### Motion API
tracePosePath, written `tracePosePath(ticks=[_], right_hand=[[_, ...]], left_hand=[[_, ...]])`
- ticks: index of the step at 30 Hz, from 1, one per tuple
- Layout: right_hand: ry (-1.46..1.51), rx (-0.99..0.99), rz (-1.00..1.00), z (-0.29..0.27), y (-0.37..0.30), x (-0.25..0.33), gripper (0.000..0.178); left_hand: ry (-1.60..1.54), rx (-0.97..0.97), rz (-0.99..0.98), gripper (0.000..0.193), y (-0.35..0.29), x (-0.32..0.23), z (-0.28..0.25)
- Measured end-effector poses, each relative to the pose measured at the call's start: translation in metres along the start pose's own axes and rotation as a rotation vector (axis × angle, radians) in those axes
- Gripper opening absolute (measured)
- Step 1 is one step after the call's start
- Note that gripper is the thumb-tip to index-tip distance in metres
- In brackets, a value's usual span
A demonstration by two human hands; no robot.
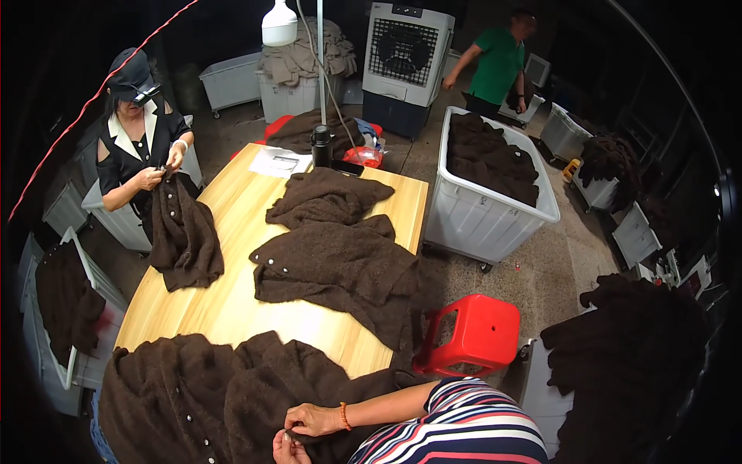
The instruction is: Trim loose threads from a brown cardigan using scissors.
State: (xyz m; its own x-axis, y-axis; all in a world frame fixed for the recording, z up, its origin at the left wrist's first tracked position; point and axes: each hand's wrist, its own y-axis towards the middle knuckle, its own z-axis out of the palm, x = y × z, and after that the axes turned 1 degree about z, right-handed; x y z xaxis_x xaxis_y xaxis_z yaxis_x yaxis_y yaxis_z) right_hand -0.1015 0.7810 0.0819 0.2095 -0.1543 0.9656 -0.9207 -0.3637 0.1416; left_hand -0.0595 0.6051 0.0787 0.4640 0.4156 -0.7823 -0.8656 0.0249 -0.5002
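Note:
A dark brown knitted cardigan (170, 394) with pale buttons spreads over the near end of the wooden table (232, 309). My right hand (315, 420), with an orange beaded bracelet at the wrist, pinches the edge of its fabric. Just below it, my left hand (289, 448) is closed on the same edge, partly cut off by the lower border. The fingertips of both hands nearly meet, and whatever small detail lies between them is hidden. Two more brown cardigans, a nearer one (336, 263) and a farther one (328, 197), lie in the middle of the table.
Across the table at left, a person (143, 155) holds up another brown cardigan (182, 232). A red stool (475, 332) stands right of the table. Behind it is a white wheeled bin (495, 220) of brown knitwear. Another person (498, 62) stands beyond, near an air cooler (406, 62).

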Motion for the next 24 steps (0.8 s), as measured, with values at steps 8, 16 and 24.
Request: tracePosePath(ticks=[8, 16, 24], right_hand=[[-0.020, 0.027, -0.187, 0.007, -0.004, -0.019, 0.010], [-0.244, 0.113, -0.336, 0.013, -0.014, -0.013, 0.010], [-0.084, 0.081, -0.288, 0.007, -0.003, 0.007, 0.009]], left_hand=[[-0.163, 0.056, -0.060, 0.021, -0.004, 0.001, -0.003], [-0.222, 0.059, -0.205, 0.014, 0.004, 0.003, -0.019], [-0.260, 0.112, -0.108, 0.016, 0.001, 0.006, -0.036]])
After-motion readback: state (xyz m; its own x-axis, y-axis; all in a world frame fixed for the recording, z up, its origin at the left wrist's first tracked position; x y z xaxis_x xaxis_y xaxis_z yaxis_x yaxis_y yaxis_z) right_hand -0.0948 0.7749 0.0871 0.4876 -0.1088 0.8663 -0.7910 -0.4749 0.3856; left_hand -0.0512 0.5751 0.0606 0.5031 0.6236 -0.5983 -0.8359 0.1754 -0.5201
